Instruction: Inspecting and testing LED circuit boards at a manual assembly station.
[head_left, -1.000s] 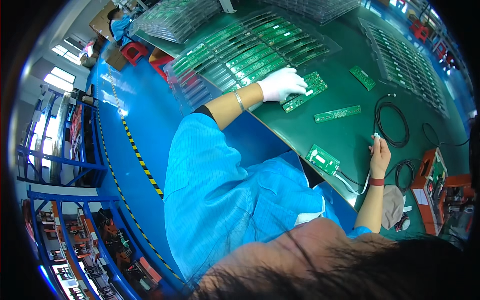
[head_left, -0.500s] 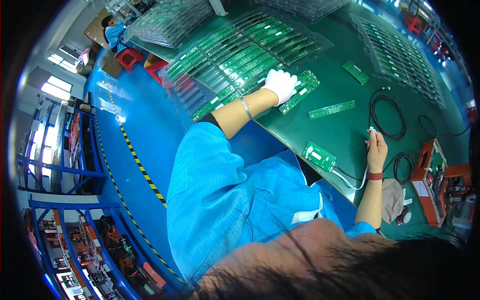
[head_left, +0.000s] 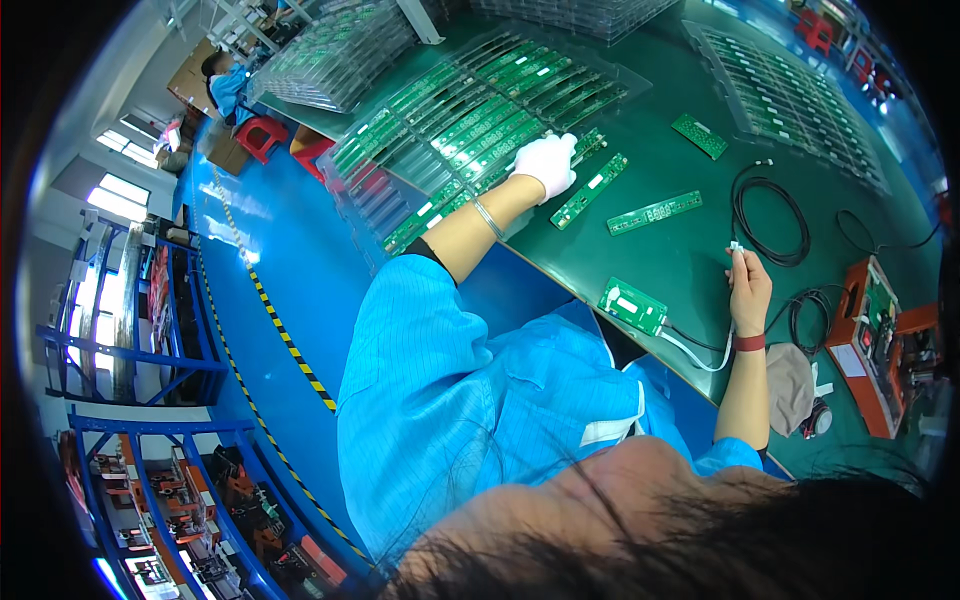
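Note:
My left hand [head_left: 546,167], in a white glove, is closed on a narrow green circuit board [head_left: 591,145] at the right edge of a clear tray [head_left: 640,84] with rows of similar boards. The glove hides much of that board. Just right of it lies a long green board [head_left: 590,191], and a board with a digit display [head_left: 655,213] lies further right. My bare right hand [head_left: 748,285] pinches a small white plug [head_left: 736,246]. Its white flat cable [head_left: 695,362] leads to a green board [head_left: 633,306] near the table's front edge.
A second board tray [head_left: 790,100] lies at the far right, beside a small board [head_left: 699,136]. A coiled black cable [head_left: 775,222] and an orange fixture [head_left: 866,350] are to the right. Stacked clear trays [head_left: 340,60] stand behind. A person in blue [head_left: 230,88] sits far left.
My left hand has moved left toward the tray with one narrow board, parting it from the long board left on the table. My right hand still pinches the plug, barely moved.

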